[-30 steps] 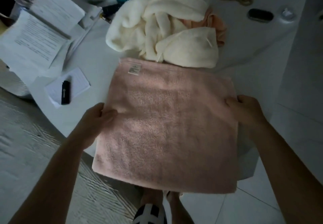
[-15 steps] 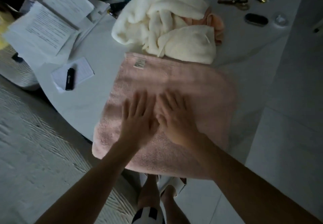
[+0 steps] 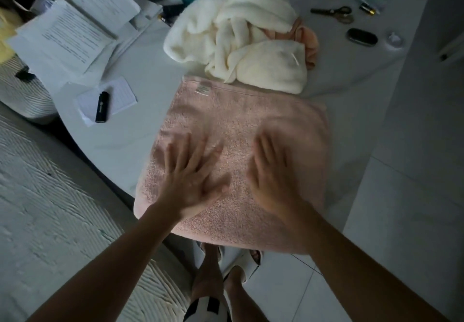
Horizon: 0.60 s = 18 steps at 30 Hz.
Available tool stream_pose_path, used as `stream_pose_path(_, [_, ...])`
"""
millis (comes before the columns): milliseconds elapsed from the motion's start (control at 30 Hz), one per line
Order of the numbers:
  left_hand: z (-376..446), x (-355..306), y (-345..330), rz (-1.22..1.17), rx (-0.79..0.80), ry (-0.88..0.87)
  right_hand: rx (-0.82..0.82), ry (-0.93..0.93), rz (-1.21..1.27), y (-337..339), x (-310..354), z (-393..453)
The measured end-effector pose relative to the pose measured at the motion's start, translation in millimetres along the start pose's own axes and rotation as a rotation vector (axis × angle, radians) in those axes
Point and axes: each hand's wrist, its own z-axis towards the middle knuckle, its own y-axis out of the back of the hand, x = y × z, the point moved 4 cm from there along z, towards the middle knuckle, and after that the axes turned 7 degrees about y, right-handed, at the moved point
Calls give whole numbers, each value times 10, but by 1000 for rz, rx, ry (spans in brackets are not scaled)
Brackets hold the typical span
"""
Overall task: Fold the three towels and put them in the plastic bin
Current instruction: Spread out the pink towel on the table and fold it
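Note:
A pink towel (image 3: 241,120) lies folded flat on the white table (image 3: 140,88), its near edge hanging over the table's front. My left hand (image 3: 190,173) presses flat on its left half with fingers spread. My right hand (image 3: 273,168) lies flat on its right half, blurred by motion. Behind the pink towel sits a crumpled cream towel (image 3: 241,37), with an orange towel (image 3: 306,40) partly hidden beneath it at the right. No plastic bin is in view.
Papers (image 3: 75,27) and a notepad with a black lighter (image 3: 102,106) lie at the left. Scissors (image 3: 334,12), a dark case (image 3: 361,37) and small items sit at the back right. A pale ribbed surface (image 3: 50,208) lies lower left; white floor tiles (image 3: 414,196) right.
My hands left the towel's side edges, met flat at its middle, and have now slid apart across the towel, left hand leftward and right hand rightward.

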Motion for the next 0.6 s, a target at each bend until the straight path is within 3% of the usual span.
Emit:
stream_pose_path(200, [13, 65, -16, 27, 45, -23, 127, -187, -118, 81, -848, -301])
stream_pose_path(300, [-79, 35, 84, -32, 66, -11, 137, -179, -62, 176, -735, -398])
stream_pose_path(467, [-766, 115, 141, -279, -183, -30, 59, 184, 115, 200, -283, -1134])
stream_pose_path(600, [-1262, 119, -69, -133, -50, -155, 141, 315, 41, -50, -271, -1596])
